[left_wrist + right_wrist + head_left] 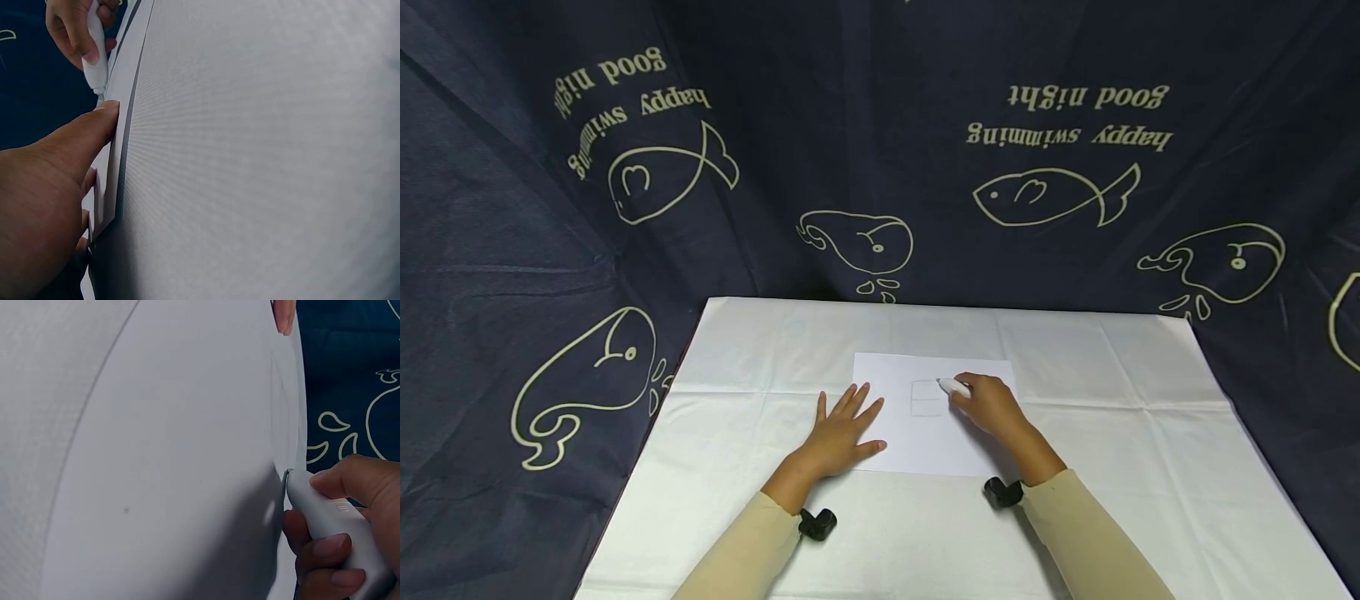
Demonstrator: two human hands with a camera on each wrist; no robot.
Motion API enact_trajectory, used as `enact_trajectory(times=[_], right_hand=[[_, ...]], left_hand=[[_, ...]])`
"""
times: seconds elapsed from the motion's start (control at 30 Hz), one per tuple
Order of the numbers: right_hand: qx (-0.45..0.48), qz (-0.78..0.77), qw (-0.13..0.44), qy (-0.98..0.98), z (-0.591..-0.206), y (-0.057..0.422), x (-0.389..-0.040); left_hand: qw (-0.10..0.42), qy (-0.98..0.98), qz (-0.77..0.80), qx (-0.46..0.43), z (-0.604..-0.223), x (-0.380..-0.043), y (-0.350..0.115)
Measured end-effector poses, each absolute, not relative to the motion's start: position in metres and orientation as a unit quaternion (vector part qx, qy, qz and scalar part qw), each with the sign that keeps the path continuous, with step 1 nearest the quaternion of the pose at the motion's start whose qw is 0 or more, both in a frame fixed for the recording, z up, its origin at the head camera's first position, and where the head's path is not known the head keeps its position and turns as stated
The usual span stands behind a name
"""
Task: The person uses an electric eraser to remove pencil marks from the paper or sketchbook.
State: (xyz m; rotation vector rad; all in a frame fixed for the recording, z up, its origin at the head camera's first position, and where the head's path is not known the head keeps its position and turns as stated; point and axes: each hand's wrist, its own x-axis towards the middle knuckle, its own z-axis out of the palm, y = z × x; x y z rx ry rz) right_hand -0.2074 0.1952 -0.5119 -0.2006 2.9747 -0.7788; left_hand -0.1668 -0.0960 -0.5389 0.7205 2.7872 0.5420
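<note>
A white sheet of paper point(895, 446) lies on the white-covered table, with thin grey lines forming a rectangle point(926, 399) divided by a crossline. My right hand point(992, 404) grips a thick white pen-shaped tool point(955, 387). Its small tip meets the paper at the rectangle's upper right corner. In the right wrist view, thumb and fingers wrap round the tool's smooth body point(340, 531). With fingers spread, my left hand point(838, 437) rests on the sheet's left edge. Its thumb point(103, 128) lies along the paper in the left wrist view.
A white cloth with fold creases point(760, 350) covers the table. Behind and beside it hangs a dark blue curtain point(850, 100) with fish and whale drawings and lettering. A black wrist device point(817, 524) sits by the left cuff, another point(1002, 492) by the right.
</note>
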Motion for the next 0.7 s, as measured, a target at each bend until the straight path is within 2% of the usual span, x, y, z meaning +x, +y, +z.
enact_trajectory(times=[0.7], right_hand=[[-0.054,-0.247,0.034,0.967,-0.5103,0.1961,-0.2064]], left_hand=[[0.106,0.944,0.191,0.246,-0.5384,-0.1664,-0.0964]])
